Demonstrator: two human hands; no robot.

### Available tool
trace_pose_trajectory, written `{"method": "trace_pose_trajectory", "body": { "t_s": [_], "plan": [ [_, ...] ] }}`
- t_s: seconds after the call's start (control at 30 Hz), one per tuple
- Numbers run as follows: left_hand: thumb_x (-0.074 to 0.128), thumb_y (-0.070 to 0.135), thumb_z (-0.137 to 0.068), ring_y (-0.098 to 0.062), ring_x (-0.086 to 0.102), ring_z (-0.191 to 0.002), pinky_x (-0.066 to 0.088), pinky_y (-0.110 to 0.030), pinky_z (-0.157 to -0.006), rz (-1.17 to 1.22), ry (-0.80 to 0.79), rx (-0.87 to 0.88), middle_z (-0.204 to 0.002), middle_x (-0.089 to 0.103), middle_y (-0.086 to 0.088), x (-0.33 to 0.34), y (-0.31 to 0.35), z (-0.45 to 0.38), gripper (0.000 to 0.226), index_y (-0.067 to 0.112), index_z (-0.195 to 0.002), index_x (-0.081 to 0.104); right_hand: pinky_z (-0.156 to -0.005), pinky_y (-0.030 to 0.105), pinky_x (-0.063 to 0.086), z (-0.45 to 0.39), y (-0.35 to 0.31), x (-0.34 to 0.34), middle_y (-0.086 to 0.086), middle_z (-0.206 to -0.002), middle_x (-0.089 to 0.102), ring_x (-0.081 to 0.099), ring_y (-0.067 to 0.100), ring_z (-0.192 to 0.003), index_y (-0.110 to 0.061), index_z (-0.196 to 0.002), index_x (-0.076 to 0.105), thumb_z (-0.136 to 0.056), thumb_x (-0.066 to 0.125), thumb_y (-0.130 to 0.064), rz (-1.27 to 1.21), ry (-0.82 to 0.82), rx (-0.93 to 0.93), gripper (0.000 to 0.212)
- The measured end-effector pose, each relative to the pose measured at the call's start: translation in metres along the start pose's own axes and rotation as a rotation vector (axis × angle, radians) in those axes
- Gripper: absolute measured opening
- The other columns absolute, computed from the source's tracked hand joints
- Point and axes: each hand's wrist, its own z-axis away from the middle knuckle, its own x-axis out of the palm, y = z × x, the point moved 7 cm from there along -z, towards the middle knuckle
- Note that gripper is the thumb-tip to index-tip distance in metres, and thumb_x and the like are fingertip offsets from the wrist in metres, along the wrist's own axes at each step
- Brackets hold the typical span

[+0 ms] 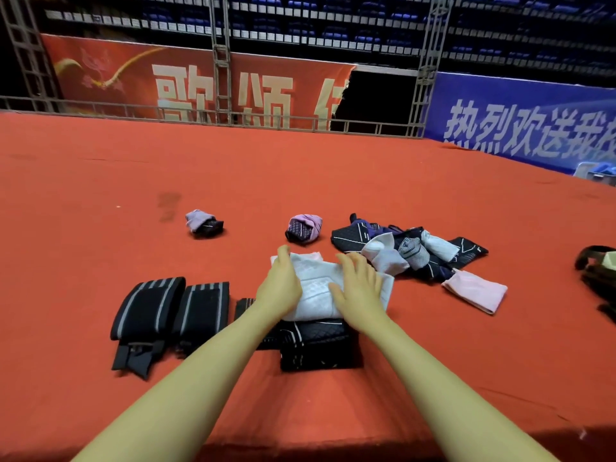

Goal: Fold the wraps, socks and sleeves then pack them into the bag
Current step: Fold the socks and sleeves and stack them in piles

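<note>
Pressing a white sleeve (pixel 316 288) flat against the red carpet (pixel 100 181), we work with both hands spread over the cloth: the left hand (pixel 281 288) lies along its left edge with straight fingers held together, and the right hand (pixel 358 288) rests on its right half, fingers straight and slightly apart, neither one curled round anything. The sleeve lies directly in front of us, its near edge overlapping a folded black quilted piece (pixel 320 348). To our left sit two black wraps with grey stripes (pixel 173 308), already doubled over. Beyond the sleeve, two rolled sock bundles (pixel 303 228) rest apart on the carpet, and to the right an unsorted heap of dark sleeves and pale socks (pixel 410 251) waits beside a folded pink piece (pixel 475 291). A dark object at the far right edge (pixel 596 275) may be the bag, though we cannot tell.

We judge the sleeve light, soft and limp, a thin stretch knit that will sag and slide rather than hold a crease; it is best taken by pinching both corners of one end and carrying them over to the other, then smoothing with flat palms.

A red banner (pixel 200 85) behind shows large pale Chinese characters, the first two reading "歌颂"; a blue banner (pixel 526 128) reads "热烈欢送我", cut off at the frame's edge.
</note>
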Motion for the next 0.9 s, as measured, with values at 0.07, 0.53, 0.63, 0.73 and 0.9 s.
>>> {"method": "trace_pose_trajectory", "body": {
  "t_s": [0.07, 0.53, 0.63, 0.73, 0.9],
  "plan": [
    [0.03, -0.004, -0.084, -0.035, 0.054, -0.105, 0.044, -0.043, -0.087, -0.035, 0.077, 0.007, -0.123, 0.052, -0.017, -0.007, -0.002, 0.001, 0.059, 0.015, -0.139, 0.024, -0.107, 0.039, 0.024, 0.005, -0.003, -0.004, 0.006, -0.143, 0.032, 0.032, 0.027, -0.128, -0.016, -0.135, 0.042, -0.088, 0.058, -0.027, -0.083, 0.089, 0.014, 0.051],
    [0.048, 0.019, -0.096, -0.021, 0.059, -0.061, 0.054, -0.032, -0.056, 0.631, -0.02, -0.026, -0.092, 0.061, -0.009, -0.005, 0.016, -0.015, 0.025, 0.015, -0.12, 0.041, -0.098, 0.023, 0.038, 0.008, -0.012, 0.011, -0.003, -0.113, 0.063, 0.055, 0.002, -0.103, -0.025, -0.115, 0.057, -0.076, 0.05, -0.036, -0.721, -0.242, 0.055, 0.042],
    [0.037, 0.003, -0.097, -0.019, 0.061, -0.062, 0.055, -0.027, -0.061, 0.69, -0.093, -0.032, -0.105, 0.062, -0.015, 0.009, 0.028, -0.017, 0.026, 0.007, -0.122, 0.043, -0.069, 0.01, 0.041, 0.002, -0.004, -0.015, -0.008, -0.082, 0.063, 0.054, -0.008, -0.071, -0.015, -0.092, 0.061, -0.08, 0.055, -0.03, -1.005, -0.041, 0.11, 0.019],
    [0.03, -0.008, -0.092, -0.015, 0.064, -0.063, 0.054, -0.025, -0.063, 0.665, -0.144, -0.008, -0.106, 0.061, -0.014, 0.022, 0.034, -0.019, 0.032, 0.005, -0.115, 0.048, -0.064, 0.012, 0.041, -0.005, 0.016, -0.022, -0.004, -0.079, 0.065, 0.058, 0.004, -0.074, -0.011, -0.089, 0.064, -0.086, 0.066, -0.019, -0.872, 0.051, 0.221, 0.009],
    [0.048, 0.012, -0.092, -0.023, 0.057, -0.093, 0.044, -0.028, -0.075, 0.217, -0.006, 0.04, -0.111, 0.056, -0.011, 0.038, 0.03, -0.032, 0.022, 0.014, -0.113, 0.054, -0.066, 0.026, 0.034, -0.01, 0.066, -0.032, 0.003, -0.079, 0.061, 0.055, 0.024, -0.082, -0.013, -0.077, 0.057, -0.082, 0.055, -0.005, -0.665, 0.2, 0.482, 0.009]
  ]
}}
